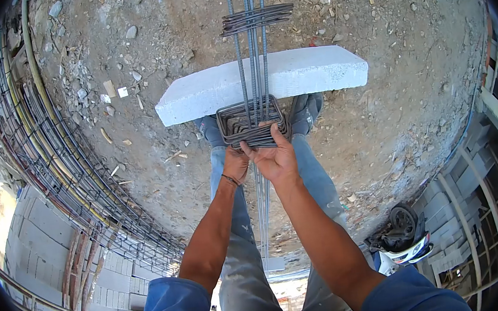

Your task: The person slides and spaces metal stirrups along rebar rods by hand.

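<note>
Both hands on a stack of dark, thin rectangular steel loops [234, 139], mid-scene, just on the near side of the block. Left hand [237, 165] closed, fingers gripping the stack's near edge toward its left corner; some fingertips hidden. Dark band [231, 180] on that wrist. Right hand [276, 159] gripping the near edge right of centre, thumb and fingers spread across the loops; hands almost touching each other.

Long grey ribbed steel bars [251, 47] run from the far edge into the loops' opening, then show again on the near side, below the hands and between the legs. Bars cross over a long, pale grey-white rectangular block [319, 71] lying crosswise on the brown stony dirt ground [390, 124]. Can't tell if bars touch it.

Farther out, a second bundle of dark steel loops [277, 13] sits crosswise at the bars; can't tell how many bars pass through. Legs in faded blue-grey jeans [316, 170] on either side of the bars, dark shoes [306, 111] right by the block.

Left side: long steel-bar cage [75, 154] lying on the ground. Near right: partly visible motorcycle [403, 230].
</note>
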A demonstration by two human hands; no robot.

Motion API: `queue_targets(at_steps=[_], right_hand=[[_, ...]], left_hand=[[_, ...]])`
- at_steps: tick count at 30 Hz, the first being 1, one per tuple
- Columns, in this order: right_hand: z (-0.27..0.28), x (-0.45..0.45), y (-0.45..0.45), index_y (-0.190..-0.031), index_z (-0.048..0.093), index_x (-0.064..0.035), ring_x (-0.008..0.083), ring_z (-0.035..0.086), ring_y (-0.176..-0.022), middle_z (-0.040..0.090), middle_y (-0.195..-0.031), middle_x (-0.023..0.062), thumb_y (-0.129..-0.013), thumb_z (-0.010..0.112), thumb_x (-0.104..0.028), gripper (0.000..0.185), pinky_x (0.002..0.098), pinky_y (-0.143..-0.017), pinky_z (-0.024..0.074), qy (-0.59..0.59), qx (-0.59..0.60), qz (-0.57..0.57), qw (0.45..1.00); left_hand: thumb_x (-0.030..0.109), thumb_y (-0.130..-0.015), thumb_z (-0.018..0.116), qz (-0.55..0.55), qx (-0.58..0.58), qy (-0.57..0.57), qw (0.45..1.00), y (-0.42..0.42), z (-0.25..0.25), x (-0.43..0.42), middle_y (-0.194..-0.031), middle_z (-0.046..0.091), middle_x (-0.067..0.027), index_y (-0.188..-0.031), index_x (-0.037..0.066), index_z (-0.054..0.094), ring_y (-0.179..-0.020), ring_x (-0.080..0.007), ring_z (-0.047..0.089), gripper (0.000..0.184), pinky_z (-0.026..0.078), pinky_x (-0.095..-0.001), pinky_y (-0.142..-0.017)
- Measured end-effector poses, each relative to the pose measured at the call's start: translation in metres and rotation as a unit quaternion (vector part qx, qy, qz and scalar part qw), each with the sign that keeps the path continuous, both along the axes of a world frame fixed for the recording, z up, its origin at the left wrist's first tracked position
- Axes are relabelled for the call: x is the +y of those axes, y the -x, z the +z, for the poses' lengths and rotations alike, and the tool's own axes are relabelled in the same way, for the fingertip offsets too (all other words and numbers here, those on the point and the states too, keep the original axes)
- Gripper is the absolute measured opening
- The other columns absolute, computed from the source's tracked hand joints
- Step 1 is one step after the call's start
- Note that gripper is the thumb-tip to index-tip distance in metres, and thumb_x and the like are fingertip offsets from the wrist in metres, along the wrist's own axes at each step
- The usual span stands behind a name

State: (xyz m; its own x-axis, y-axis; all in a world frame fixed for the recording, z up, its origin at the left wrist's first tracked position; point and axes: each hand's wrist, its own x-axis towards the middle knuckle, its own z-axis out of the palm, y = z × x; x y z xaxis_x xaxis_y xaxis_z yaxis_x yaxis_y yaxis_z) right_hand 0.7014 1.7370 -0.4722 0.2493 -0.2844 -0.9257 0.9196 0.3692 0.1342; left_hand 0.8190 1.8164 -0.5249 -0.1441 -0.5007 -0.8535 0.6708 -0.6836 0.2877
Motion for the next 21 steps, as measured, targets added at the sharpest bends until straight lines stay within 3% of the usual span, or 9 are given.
queue_targets(at_steps=[3,5,8,10,12,13,16,20,21], right_hand=[[0.001,0.010,-0.006,-0.121,0.064,-0.0113,0.0318,0.063,-0.118,0.069,-0.120,0.0084,-0.099,0.069,-0.028,0.028,0.0587,-0.101,0.0525,-0.045,0.001,0.009,0.999],[0.000,0.016,-0.010,-0.121,0.064,-0.0096,0.0312,0.063,-0.118,0.068,-0.119,0.0085,-0.099,0.069,-0.025,0.028,0.0571,-0.099,0.0544,-0.059,0.010,0.007,0.998],[0.005,0.039,-0.007,-0.122,0.062,-0.0049,0.0294,0.064,-0.116,0.068,-0.118,0.0103,-0.097,0.068,-0.015,0.027,0.0536,-0.094,0.0583,-0.123,0.033,0.046,0.991],[0.012,0.056,-0.001,-0.123,0.061,-0.0020,0.0282,0.065,-0.113,0.068,-0.117,0.0119,-0.096,0.067,-0.008,0.028,0.0518,-0.091,0.0603,-0.170,0.043,0.091,0.980],[0.024,0.067,0.015,-0.117,0.064,0.0031,0.0273,0.068,-0.102,0.070,-0.109,0.0146,-0.087,0.073,-0.003,0.032,0.0457,-0.084,0.0604,-0.162,0.142,0.311,0.926],[0.021,0.074,0.023,-0.117,0.064,0.0031,0.0273,0.068,-0.102,0.070,-0.109,0.0146,-0.087,0.073,-0.003,0.032,0.0457,-0.084,0.0604,-0.166,0.142,0.312,0.925],[-0.017,0.111,0.046,-0.107,0.071,0.0090,0.0222,0.069,-0.082,0.072,-0.089,0.0154,-0.077,0.077,-0.003,0.033,0.0333,-0.070,0.0534,-0.115,0.358,0.511,0.773],[-0.045,0.127,0.046,-0.092,0.072,0.0052,0.0210,0.067,-0.067,0.073,-0.080,0.0096,-0.077,0.076,-0.002,0.017,0.0346,-0.062,0.0518,-0.016,0.335,0.601,0.725],[-0.052,0.128,0.054,-0.092,0.072,0.0030,0.0219,0.068,-0.066,0.073,-0.078,0.0108,-0.078,0.078,-0.005,0.017,0.0356,-0.062,0.0517,0.071,0.394,0.663,0.632]], left_hand=[[-0.007,-0.087,0.071,0.006,-0.092,-0.021,0.996,0.002,0.003,0.005,-0.114,0.073,-0.0072,-0.116,0.000,0.069,-0.101,-0.0163,0.068,0.030,0.055,-0.0330,-0.091],[-0.006,-0.086,0.069,-0.111,-0.178,-0.058,0.976,0.000,0.005,0.019,-0.109,0.073,-0.0073,-0.115,-0.001,0.068,-0.097,-0.0163,0.068,0.029,0.056,-0.0330,-0.085],[-0.001,-0.088,0.067,-0.205,-0.105,-0.069,0.971,-0.012,-0.006,0.049,-0.112,0.070,-0.0082,-0.118,-0.002,0.063,-0.098,-0.0162,0.066,0.030,0.054,-0.0301,-0.088],[-0.001,-0.089,0.067,-0.180,-0.081,-0.087,0.976,-0.009,-0.014,0.062,-0.109,0.071,-0.0082,-0.114,-0.002,0.064,-0.097,-0.0158,0.066,0.025,0.054,-0.0297,-0.086],[-0.001,-0.090,0.067,-0.150,-0.060,-0.103,0.982,-0.007,-0.021,0.068,-0.105,0.071,-0.0082,-0.110,-0.002,0.065,-0.095,-0.0155,0.066,0.020,0.053,-0.0293,-0.085],[-0.001,-0.091,0.067,-0.170,-0.071,-0.098,0.978,-0.007,-0.025,0.071,-0.104,0.071,-0.0080,-0.108,-0.002,0.066,-0.095,-0.0152,0.066,0.018,0.054,-0.0292,-0.085],[-0.001,-0.092,0.066,-0.213,-0.093,-0.083,0.969,-0.005,-0.028,0.072,-0.103,0.072,-0.0078,-0.105,-0.001,0.067,-0.094,-0.0147,0.066,0.012,0.054,-0.0292,-0.086],[-0.002,-0.090,0.067,-0.203,-0.111,-0.061,0.971,-0.002,-0.022,0.065,-0.098,0.072,-0.0052,-0.099,0.000,0.069,-0.092,-0.0134,0.066,0.010,0.053,-0.0296,-0.086],[-0.003,-0.089,0.067,-0.210,-0.120,-0.039,0.969,-0.003,-0.025,0.065,-0.096,0.072,-0.0045,-0.097,0.001,0.069,-0.091,-0.0130,0.066,0.009,0.053,-0.0295,-0.085]])
